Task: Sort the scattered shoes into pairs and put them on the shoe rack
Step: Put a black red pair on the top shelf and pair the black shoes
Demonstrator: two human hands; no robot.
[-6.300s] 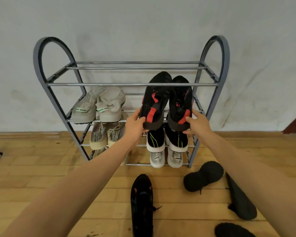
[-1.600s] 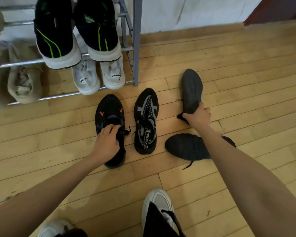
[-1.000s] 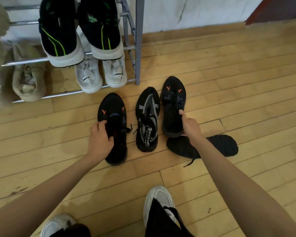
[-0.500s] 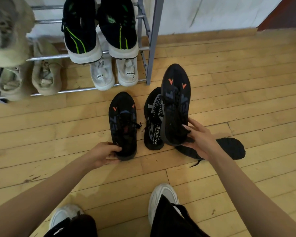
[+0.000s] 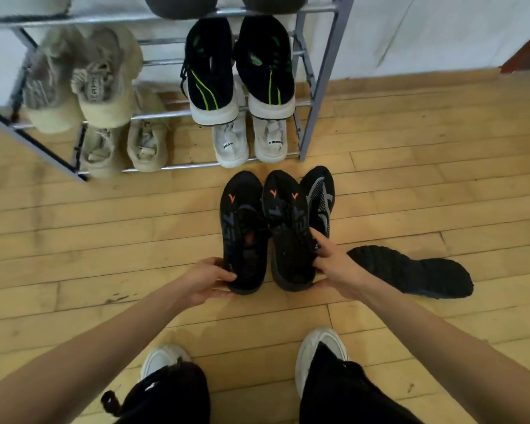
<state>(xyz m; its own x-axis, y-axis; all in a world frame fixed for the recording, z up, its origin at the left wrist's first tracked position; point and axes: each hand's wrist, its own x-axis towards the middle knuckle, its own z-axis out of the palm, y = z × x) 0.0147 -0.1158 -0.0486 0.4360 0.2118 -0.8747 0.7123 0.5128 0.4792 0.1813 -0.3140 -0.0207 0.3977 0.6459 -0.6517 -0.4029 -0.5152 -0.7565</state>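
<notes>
Two black shoes with orange marks lie side by side, toes toward the rack. My left hand (image 5: pixel 210 278) grips the heel of the left black shoe (image 5: pixel 242 221). My right hand (image 5: pixel 334 264) holds the heel side of the right black shoe (image 5: pixel 288 228). A black shoe with a grey pattern (image 5: pixel 318 200) lies partly hidden just right of them. Another black shoe (image 5: pixel 410 270) lies sole-up on the floor to the right. The grey metal shoe rack (image 5: pixel 318 84) stands ahead against the wall.
The rack holds a black pair with green lines (image 5: pixel 239 71), a white pair (image 5: pixel 248 142) below it, and beige pairs (image 5: pixel 83 84) on the left. My own white-shoed feet (image 5: pixel 318 350) stand on the wooden floor at the bottom.
My right hand has brought the second orange-marked shoe left, over the grey-patterned shoe, next to the first one. My left hand stays on the first shoe's heel. The view has tilted toward the rack.
</notes>
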